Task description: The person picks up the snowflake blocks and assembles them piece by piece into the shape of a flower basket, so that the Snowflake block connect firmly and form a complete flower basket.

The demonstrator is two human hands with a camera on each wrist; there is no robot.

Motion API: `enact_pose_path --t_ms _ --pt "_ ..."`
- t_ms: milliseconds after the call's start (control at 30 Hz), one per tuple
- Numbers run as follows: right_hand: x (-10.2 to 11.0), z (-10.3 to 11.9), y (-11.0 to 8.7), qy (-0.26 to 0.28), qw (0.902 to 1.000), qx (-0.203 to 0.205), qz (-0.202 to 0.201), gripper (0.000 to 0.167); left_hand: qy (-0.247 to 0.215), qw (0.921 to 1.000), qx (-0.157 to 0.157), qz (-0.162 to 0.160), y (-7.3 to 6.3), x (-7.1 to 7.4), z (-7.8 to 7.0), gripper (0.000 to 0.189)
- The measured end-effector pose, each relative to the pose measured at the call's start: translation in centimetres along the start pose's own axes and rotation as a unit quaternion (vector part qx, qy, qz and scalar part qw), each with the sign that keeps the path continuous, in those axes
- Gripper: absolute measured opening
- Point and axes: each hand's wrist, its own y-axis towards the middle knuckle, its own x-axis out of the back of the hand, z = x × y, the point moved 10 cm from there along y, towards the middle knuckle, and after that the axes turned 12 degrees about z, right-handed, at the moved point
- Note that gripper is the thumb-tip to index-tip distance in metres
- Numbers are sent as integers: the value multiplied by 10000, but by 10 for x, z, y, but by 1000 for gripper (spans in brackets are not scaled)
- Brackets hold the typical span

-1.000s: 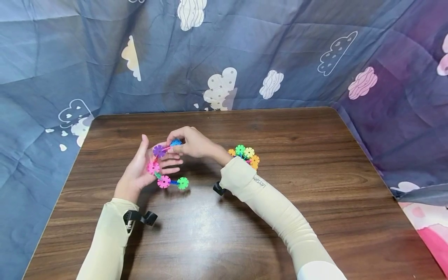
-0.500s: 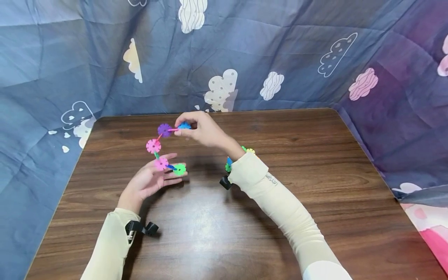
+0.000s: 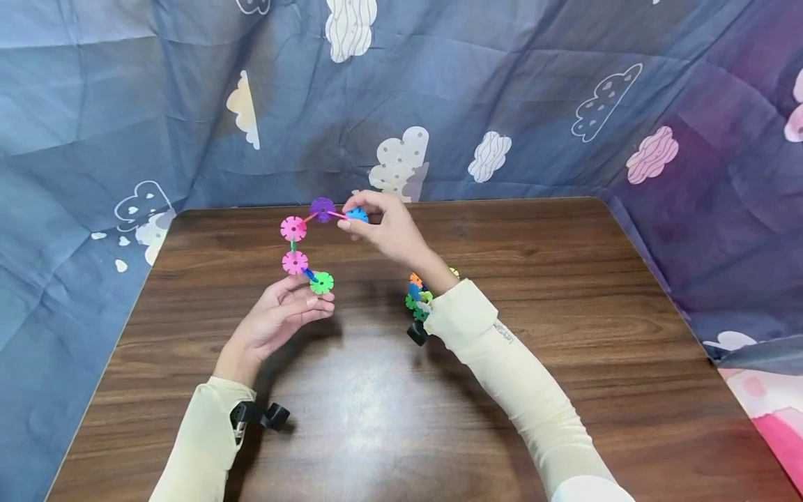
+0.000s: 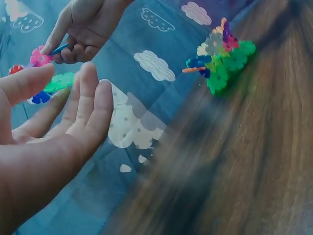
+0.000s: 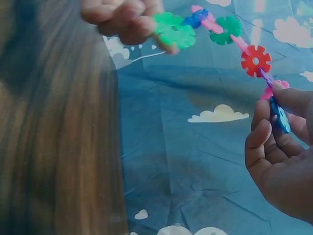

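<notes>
My right hand point(image 3: 392, 226) pinches a blue notched disc point(image 3: 357, 215) at one end of a chain of interlocking snowflake discs. The chain is held up above the table and curves left through a purple disc point(image 3: 323, 209) and two pink discs, the upper pink disc point(image 3: 293, 229) among them. A green disc point(image 3: 322, 282) forms the other end. My left hand point(image 3: 279, 317) lies just below that end, its fingers loosely bent. In the left wrist view, the green disc point(image 4: 59, 82) shows near the left index fingertip. The right wrist view also shows a red disc point(image 5: 256, 61) in the chain.
A built cluster of multicoloured discs point(image 4: 227, 61) stands on the wooden table point(image 3: 564, 300), partly hidden by the right forearm in the head view. A blue cloud-print cloth point(image 3: 301, 104) hangs behind the table.
The right hand has moved up and to the right, lifting the chain off the left palm. The left hand has drawn down slightly, its fingers now near the green end.
</notes>
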Motion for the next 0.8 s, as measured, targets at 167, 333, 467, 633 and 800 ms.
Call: enact_pose_path --t_ms 167,333,467,633,800 --pt "6 -8 -14 145 9998 -99 -94 18 999 9908 97 -903 -1 8 -6 23" --pt "12 -16 -28 163 9997 -202 13 17 1923 9676 108 -1634 -1 14 -13 20" --pt "19 -22 -37 -62 9994 -309 106 16 2679 9461 75 -1817 4 13 -21 8" --pt "27 -25 -47 -457 9983 -333 165 15 3329 9256 -58 -1801 9 8 -31 16" --pt "32 -30 -57 -630 9971 -390 181 15 3494 9183 -109 -1856 12 7 -35 16"
